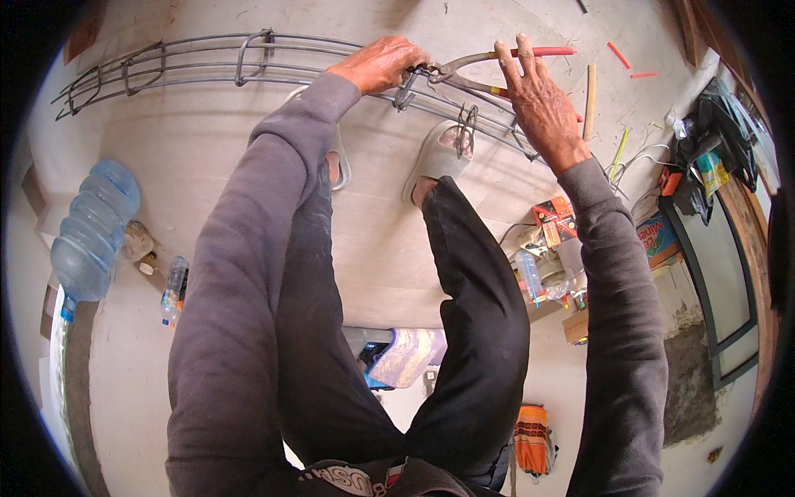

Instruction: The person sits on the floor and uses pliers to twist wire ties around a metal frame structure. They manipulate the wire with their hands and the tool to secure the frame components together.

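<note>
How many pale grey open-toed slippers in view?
2. Left slipper, partly hidden behind the dark grey left sleeve; right slipper, more fully visible, lower in the picture than the red-handled metal pincers. Others could be hidden behind the clothing.

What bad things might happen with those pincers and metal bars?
The bare left hand is right beside the head of the pincers, so it might get pinched. The rebar cage appears close to the sandals, so a slip could hurt. Its exposed bar ends might also scratch someone.
</note>
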Demonstrator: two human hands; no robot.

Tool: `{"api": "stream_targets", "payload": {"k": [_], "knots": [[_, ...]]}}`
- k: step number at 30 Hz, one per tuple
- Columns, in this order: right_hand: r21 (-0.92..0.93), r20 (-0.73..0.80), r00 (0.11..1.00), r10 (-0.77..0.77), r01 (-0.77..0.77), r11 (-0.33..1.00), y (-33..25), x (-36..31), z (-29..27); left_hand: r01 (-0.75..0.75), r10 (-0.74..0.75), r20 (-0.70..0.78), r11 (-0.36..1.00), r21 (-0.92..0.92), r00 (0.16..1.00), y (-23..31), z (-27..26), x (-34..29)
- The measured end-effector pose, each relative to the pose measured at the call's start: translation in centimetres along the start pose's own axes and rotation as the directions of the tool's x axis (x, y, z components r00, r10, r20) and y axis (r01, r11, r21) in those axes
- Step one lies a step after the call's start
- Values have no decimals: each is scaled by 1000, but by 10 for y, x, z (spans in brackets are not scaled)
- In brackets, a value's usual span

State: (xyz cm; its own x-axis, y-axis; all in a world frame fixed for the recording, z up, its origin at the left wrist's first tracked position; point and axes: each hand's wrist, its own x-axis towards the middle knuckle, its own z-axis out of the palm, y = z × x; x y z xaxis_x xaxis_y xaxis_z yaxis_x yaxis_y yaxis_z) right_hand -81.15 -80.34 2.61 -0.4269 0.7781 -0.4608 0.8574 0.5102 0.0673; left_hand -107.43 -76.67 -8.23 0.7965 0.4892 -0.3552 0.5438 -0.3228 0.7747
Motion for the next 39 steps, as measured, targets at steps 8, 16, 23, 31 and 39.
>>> {"api": "stream_targets", "payload": {"k": [8,16,23,31,39], "knots": [[125,-109,992,71,-57,991,-12,-14,16,33,-33,38,999,8,999,7,-7,0],[139,-113,986,121,-105,985,-21,-20,25,53,-53,30,999,7,998,5,-5,-2],[140,-156,982,108,-87,986,-18,-20,34,35,-36,-51,999,-14,998,13,-10,-4],[38,-116,993,17,-13,999,-8,-13,9,-1,-1,-100,1000,-15,995,6,-3,-1],[-256,-142,960,-241,200,946,5,9,-25,38,-37,-27,999,18,999,8,-5,-3]]}}
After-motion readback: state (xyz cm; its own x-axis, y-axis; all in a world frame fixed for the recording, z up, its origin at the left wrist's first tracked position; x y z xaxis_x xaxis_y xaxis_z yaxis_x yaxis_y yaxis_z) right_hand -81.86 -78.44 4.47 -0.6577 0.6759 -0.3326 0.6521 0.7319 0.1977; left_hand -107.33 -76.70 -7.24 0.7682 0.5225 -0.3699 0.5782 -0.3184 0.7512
